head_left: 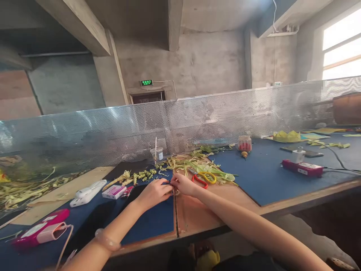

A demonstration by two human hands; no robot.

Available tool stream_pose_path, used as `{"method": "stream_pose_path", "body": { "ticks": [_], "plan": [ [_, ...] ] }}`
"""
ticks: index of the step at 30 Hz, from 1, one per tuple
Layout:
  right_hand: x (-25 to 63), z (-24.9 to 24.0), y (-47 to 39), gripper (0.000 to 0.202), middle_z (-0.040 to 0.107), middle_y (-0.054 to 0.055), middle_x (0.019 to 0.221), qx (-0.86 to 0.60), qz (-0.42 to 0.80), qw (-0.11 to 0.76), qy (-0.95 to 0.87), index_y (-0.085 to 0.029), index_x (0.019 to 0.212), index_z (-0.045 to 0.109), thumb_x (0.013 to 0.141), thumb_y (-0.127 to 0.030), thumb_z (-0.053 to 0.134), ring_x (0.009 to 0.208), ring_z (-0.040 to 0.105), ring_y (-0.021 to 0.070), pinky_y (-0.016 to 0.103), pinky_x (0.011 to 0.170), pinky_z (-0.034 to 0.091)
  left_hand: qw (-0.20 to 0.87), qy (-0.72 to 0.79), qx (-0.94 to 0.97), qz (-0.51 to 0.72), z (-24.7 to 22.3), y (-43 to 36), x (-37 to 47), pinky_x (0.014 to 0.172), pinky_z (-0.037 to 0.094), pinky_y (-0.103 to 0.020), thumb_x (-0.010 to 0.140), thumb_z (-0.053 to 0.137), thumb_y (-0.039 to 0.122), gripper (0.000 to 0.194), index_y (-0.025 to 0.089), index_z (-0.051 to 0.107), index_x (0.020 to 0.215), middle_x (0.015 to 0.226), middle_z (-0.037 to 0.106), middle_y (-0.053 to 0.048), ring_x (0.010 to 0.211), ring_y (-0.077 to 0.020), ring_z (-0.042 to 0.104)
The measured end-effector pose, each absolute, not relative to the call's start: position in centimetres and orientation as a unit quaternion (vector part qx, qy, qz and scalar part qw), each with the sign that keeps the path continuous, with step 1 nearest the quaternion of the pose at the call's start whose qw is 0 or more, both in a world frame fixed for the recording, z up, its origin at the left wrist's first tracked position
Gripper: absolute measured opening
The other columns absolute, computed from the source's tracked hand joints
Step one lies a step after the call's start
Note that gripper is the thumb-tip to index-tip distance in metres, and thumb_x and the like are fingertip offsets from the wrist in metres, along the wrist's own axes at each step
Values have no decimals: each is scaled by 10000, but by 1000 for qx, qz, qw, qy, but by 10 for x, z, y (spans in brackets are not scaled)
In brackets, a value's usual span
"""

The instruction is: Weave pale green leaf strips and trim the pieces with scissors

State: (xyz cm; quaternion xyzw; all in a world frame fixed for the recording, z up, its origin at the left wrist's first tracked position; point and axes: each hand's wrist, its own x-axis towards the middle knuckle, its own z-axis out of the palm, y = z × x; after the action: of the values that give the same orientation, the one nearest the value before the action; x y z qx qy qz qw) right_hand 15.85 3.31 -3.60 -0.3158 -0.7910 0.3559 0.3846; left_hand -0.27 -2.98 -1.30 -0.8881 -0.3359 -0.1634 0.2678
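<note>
My left hand [153, 192] and my right hand [183, 184] meet over the blue table [262, 177], fingertips pinched together on a small pale strip piece [172, 184] that is mostly hidden by the fingers. Just beyond the right hand lie red-and-yellow-handled scissors [203, 178] on a heap of yellow-green leaf strips [194, 165]. A row of small woven leaf pieces [135, 176] lies beyond the left hand. A pale bangle [107, 241] sits on my left wrist.
A perforated metal screen [180, 124] runs along the table's far side. A plastic cup with straw [156, 153], a pink box [114, 192], white device [84, 194] and pink power banks [42, 229] lie left. A red jar [244, 143], phone [307, 152] and charger [303, 167] lie right.
</note>
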Motion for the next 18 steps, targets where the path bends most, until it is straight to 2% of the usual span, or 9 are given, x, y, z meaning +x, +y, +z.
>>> {"method": "stream_pose_path", "body": {
  "ticks": [3, 7, 10, 18],
  "plan": [
    [154, -37, 29, 83, 549, -14, 618, -335, 351, 370, -792, -155, 722, 530, 769, -136, 463, 556, 482, 83, 186, 515, 359, 270, -340, -887, -156, -11, -42, -3, 817, 436, -319, 795, 489, 314, 214, 212, 607, 940, 961, 593, -69, 961, -186, 527],
    [153, -39, 22, 89, 566, 1, 628, -358, 335, 352, -797, -146, 712, 552, 725, -107, 473, 597, 499, 96, 186, 522, 351, 264, -349, -883, -169, -14, -53, 0, 854, 416, -349, 824, 427, 256, 217, 213, 629, 889, 932, 622, -59, 1001, -193, 513],
    [154, -38, 15, 114, 548, -10, 553, -364, 347, 316, -804, -138, 686, 559, 700, -82, 460, 518, 480, 84, 175, 470, 335, 262, -363, -877, -178, -19, -58, -1, 866, 407, -369, 831, 412, 232, 230, 210, 638, 864, 944, 630, -66, 1031, -203, 500],
    [158, -36, 8, 128, 541, -17, 502, -343, 390, 268, -811, -152, 591, 546, 658, -79, 465, 458, 478, 80, 173, 436, 360, 202, -387, -881, -181, -21, -56, -6, 831, 427, -330, 810, 479, 292, 185, 237, 654, 785, 987, 610, -49, 967, -170, 541]
  ]
}}
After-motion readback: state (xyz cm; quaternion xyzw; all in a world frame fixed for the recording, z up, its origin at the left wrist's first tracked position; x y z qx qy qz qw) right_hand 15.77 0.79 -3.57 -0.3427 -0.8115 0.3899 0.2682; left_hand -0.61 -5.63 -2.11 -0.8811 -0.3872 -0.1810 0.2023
